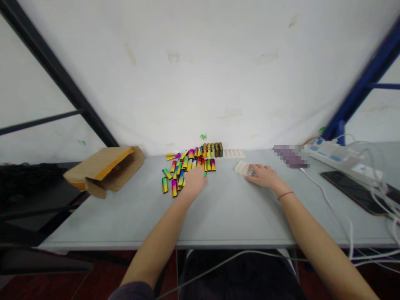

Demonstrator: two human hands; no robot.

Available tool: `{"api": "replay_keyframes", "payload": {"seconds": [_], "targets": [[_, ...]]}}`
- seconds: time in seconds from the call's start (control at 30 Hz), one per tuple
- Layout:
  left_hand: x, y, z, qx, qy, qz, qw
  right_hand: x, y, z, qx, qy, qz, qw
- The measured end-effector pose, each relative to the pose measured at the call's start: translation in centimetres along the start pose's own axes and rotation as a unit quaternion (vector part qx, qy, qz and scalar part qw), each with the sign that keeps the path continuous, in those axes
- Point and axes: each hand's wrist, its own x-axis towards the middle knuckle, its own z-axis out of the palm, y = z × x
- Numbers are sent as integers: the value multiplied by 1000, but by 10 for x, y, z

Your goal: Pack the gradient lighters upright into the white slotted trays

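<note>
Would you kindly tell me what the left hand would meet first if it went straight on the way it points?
The left hand would probably first meet the shiny multicoloured pieces lying just ahead of it, before the upright rows behind; depth is hard to judge from this view.

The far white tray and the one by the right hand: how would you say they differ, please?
The far tray runs along the wall; the near tray lies angled. The right hand partly covers the near tray; neither hand is on the far tray. Both are white and gridded.
</note>
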Motion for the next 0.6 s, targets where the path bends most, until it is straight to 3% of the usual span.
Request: {"api": "replay_keyframes", "payload": {"seconds": [0.13, 0.23, 0.33, 0.4, 0.5, 0.6], "targets": [[-1, 1, 3, -14, 8, 21, 1000, 0, -1, 0, -1, 1, 1, 1000], [6, 0, 8, -56, 55, 55, 995, 0, -1, 1, -5, 1, 2, 1000], [20, -2, 15, -198, 120, 105, 967, 0, -1, 1, -8, 6, 0, 1000], [30, 0, 22, -359, 115, 126, 918, 0, 0, 1, -9, 12, -1, 1000], [39, 7, 31, -588, 51, 106, 800, 0, 0, 1, -10, 12, -4, 1000], [39, 17, 37, -712, 5, 83, 698, -1, -1, 0, -14, 9, -1, 1000]]}}
